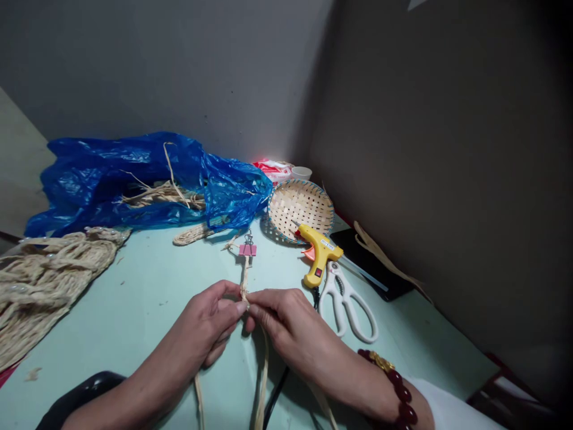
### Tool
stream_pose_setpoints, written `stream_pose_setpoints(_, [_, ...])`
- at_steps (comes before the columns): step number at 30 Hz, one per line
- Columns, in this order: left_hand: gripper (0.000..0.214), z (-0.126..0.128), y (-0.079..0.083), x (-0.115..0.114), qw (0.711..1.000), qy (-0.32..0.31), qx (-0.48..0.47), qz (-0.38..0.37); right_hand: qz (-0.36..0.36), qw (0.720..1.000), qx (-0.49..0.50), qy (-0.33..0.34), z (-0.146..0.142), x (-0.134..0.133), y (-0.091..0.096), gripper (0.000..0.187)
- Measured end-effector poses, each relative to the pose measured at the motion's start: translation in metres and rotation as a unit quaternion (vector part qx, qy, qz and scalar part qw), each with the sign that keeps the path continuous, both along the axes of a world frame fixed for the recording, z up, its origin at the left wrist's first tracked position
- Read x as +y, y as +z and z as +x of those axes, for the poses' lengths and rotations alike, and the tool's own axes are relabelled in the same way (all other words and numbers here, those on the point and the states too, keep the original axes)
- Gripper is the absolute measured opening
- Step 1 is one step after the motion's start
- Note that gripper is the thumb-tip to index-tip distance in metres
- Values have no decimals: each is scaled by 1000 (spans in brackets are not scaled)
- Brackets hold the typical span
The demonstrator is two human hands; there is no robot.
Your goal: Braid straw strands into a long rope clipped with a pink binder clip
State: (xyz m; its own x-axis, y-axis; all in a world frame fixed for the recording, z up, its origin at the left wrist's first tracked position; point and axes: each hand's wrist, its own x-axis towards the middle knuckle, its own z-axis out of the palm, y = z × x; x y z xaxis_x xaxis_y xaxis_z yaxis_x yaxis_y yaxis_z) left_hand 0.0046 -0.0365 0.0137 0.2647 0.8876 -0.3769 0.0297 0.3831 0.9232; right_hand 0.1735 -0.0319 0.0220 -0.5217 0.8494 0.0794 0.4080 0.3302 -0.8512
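Observation:
A pink binder clip [248,249] grips the far end of a narrow braid of pale plant fibre [245,276], which runs toward me. My left hand [212,322] pinches the near end of the braid between thumb and forefinger. From the other side my right hand [282,316] pinches the fibre at the same spot, its fingertips almost touching the left ones. Loose fibre strands [262,382] hang down from under both hands toward the table's near edge. The exact crossing of the strands is hidden by the fingertips.
A yellow glue gun [320,254] lies right of the clip, beside white scissors [347,301] and a woven basket [301,210]. A blue plastic bag [134,158] with fibre inside spreads along the wall. Braided fibre pieces [58,280] lie at the left.

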Motion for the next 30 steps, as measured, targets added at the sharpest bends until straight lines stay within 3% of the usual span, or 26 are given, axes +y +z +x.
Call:
stream_pose_setpoints(5, [29,-3,1,-1,992,2,113,60,92,985,-143,-30,3,-5,1,30])
stream_pose_setpoints(11, [26,0,1,0,977,-8,188,99,310,915,-254,-33,-2,-10,-6,15])
stream_pose_setpoints(19, [23,-1,-6,-1,990,-27,116,78,348,903,-249,-25,-11,-21,-11,9])
stream_pose_setpoints(24, [28,-3,-8,-2,997,-26,73,28,402,869,-289,21,-13,-21,-17,18])
stream_pose_setpoints(26, [29,-3,-9,-2,998,-11,59,31,380,879,-284,44,-13,-21,-13,16])
stream_pose_setpoints(28, [28,-3,-8,-2,998,8,51,40,308,919,-242,49,-10,-18,-6,14])
stream_pose_setpoints(30, [28,-4,-7,-2,998,11,50,34,225,959,-172,-4,-5,-14,1,21])
